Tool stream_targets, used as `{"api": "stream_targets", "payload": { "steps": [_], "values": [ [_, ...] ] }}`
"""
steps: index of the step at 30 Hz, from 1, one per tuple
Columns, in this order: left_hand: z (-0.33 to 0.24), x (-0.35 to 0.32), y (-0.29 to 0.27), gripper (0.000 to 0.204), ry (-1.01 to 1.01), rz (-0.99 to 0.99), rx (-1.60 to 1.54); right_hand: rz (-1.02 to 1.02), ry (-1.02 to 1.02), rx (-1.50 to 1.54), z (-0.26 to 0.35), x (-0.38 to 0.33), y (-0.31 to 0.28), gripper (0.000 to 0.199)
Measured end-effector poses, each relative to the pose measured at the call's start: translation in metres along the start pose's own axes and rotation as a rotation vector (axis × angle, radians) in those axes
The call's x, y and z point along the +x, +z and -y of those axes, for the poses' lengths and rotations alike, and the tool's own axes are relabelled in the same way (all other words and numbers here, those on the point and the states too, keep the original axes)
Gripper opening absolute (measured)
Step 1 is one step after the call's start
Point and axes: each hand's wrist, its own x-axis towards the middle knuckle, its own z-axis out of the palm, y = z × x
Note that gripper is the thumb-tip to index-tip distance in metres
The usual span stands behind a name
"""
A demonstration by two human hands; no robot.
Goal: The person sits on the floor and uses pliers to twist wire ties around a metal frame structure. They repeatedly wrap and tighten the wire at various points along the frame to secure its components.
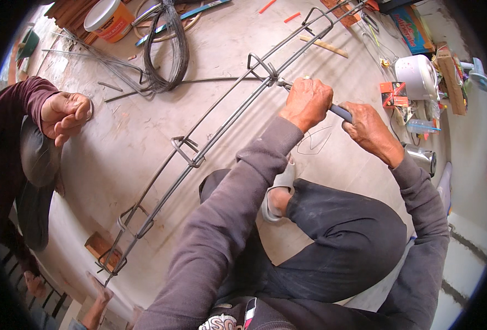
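Observation:
A long cage of steel bars tied with square stirrups (195, 161) runs diagonally over the floor in front of me. I hold a hand tool with a grey-blue grip (340, 113); its metal head touches the cage at a stirrup, and my hands hide its exact kind. My left hand (309, 102) is wrapped round the tool near the head. Further back, my right hand (371, 131) is closed round the end of the grip. A loose bent wire (315, 153) lies on the floor below my left hand.
A coil of dark wire (169, 60) and a white-and-orange bucket (111, 23) stand beyond the cage. Another person's hand (64, 114) is at the left; a further hand (99, 297) is near the cage's lower end. At right are a white pot (417, 76) and small red-black boxes (393, 94).

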Motion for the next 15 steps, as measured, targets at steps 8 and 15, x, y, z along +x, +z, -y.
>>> {"api": "stream_targets", "payload": {
  "steps": [8,15],
  "values": [
    [-0.011,-0.019,-0.001,0.026,0.075,-0.044,0.225,0.387,0.338,0.954,-0.008,0.009,-0.004,0.031],
    [-0.013,-0.025,0.004,0.029,0.162,-0.063,0.306,0.702,0.405,1.521,-0.021,0.005,0.004,0.046]
  ]
}}
